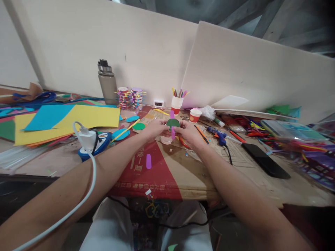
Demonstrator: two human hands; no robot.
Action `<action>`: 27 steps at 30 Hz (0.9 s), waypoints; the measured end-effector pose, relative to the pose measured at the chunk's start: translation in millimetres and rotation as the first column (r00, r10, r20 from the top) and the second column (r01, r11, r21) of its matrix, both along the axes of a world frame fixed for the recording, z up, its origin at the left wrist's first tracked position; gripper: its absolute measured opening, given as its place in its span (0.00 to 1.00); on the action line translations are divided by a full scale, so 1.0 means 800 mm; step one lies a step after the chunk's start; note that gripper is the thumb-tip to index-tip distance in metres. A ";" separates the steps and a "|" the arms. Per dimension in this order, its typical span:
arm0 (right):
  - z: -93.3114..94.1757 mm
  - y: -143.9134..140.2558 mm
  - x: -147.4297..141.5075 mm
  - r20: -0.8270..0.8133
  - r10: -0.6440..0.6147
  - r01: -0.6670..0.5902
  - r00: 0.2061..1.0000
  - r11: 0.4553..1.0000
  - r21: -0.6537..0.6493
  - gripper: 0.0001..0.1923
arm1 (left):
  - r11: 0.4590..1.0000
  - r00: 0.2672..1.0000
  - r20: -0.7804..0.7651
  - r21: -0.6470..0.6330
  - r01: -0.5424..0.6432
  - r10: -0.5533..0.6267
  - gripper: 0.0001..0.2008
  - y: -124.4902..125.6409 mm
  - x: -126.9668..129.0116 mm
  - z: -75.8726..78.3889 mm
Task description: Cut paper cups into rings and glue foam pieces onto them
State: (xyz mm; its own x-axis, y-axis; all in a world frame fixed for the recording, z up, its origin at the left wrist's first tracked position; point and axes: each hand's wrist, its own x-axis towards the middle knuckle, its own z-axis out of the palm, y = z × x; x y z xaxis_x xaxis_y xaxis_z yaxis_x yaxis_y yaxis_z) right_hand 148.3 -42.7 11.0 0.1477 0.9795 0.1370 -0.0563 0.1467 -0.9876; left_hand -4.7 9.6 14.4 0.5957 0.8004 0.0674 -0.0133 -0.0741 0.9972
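Between both hands, above the cardboard, is a round green paper disc [172,123]. A purple paper strip [173,134] sticks out at its near side and another purple end shows at its far side. My left hand [159,128] is closed on the disc's left edge. My right hand [187,133] pinches it from the right, with the thumb near the purple strip. Just below lies a pale round piece [166,140], partly hidden. A red-orange curved handle [184,143] shows beneath my right hand. Nearer to me, a loose purple strip [148,161] lies on the red cardboard [157,177].
Stacked decorated cups [124,98], a bottle [108,85], a pencil cup [177,104] and a small cup [194,115] stand behind. On the right lie a glue gun [219,135] and a phone [264,160]. A white cable [92,174] crosses my left forearm.
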 end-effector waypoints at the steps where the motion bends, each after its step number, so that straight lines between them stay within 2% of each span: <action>1: -0.001 0.000 0.000 0.000 0.005 -0.005 1.000 1.000 0.001 0.15 | 0.997 0.999 -0.043 0.069 -0.017 0.020 0.12 0.003 0.000 -0.001; 4: -0.003 0.001 0.000 -0.003 0.000 0.000 1.000 1.000 -0.014 0.14 | 0.966 0.985 -0.149 0.253 -0.043 0.083 0.12 0.007 0.000 0.000; 7: -0.005 0.002 -0.001 0.005 -0.010 0.010 1.000 1.000 -0.029 0.14 | 0.939 0.966 -0.222 0.339 -0.054 0.135 0.13 0.003 0.000 0.005; 14: -0.008 0.002 -0.001 -0.007 -0.007 0.007 1.000 1.000 -0.013 0.16 | 0.941 0.972 -0.198 0.334 -0.052 0.125 0.14 -0.004 -0.002 0.010; 20: -0.003 -0.001 0.004 0.142 -0.065 0.047 0.988 0.991 0.126 0.13 | 0.858 0.961 -0.229 0.513 -0.016 0.155 0.13 -0.010 -0.002 0.010; 27: -0.001 -0.002 0.005 0.127 -0.083 0.064 0.988 0.988 0.144 0.12 | 0.868 0.968 -0.180 0.492 -0.064 0.173 0.13 -0.016 0.001 0.010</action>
